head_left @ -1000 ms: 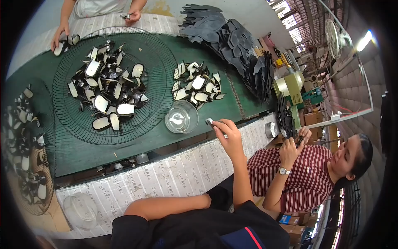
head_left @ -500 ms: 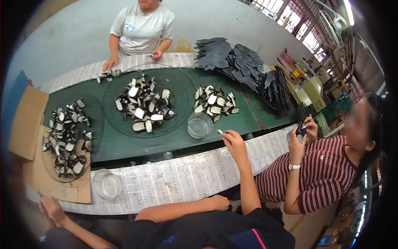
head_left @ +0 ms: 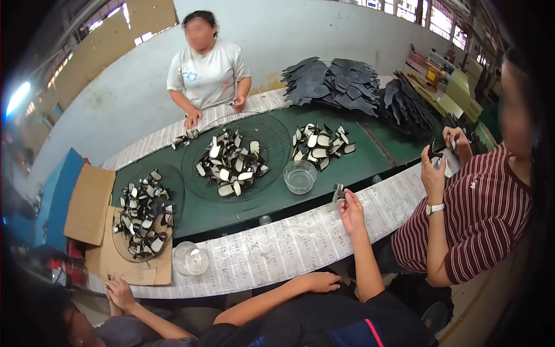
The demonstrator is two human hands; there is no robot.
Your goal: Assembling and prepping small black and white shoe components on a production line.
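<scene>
My right hand point(head_left: 351, 214) is raised over the near edge of the table, a small dark-and-grey curved piece point(head_left: 339, 193) pinched at its fingertips. My left hand point(head_left: 321, 282) rests low by the table's front edge, fingers stretched out and holding nothing. Just beyond my right hand stands a clear round tub point(head_left: 300, 177). Behind the tub lies a loose pile of small black-and-cream curved pieces point(head_left: 319, 142). More of these pieces point(head_left: 233, 165) are heaped on a large ribbed clear plate point(head_left: 276, 128) at the middle.
At left, another heap of pieces point(head_left: 144, 215) sits by cardboard point(head_left: 92, 199). A second clear tub point(head_left: 191, 259) stands on the paper-covered edge point(head_left: 260, 248). Dark flat cut sheets point(head_left: 332, 84) are stacked at far right. Co-workers sit across point(head_left: 208, 72), right point(head_left: 468, 208) and lower left point(head_left: 124, 301).
The view has swung left, so the table sits further right in it. My right hand has turned to show its palm, and the held piece now stands upright. My left hand stays low.
</scene>
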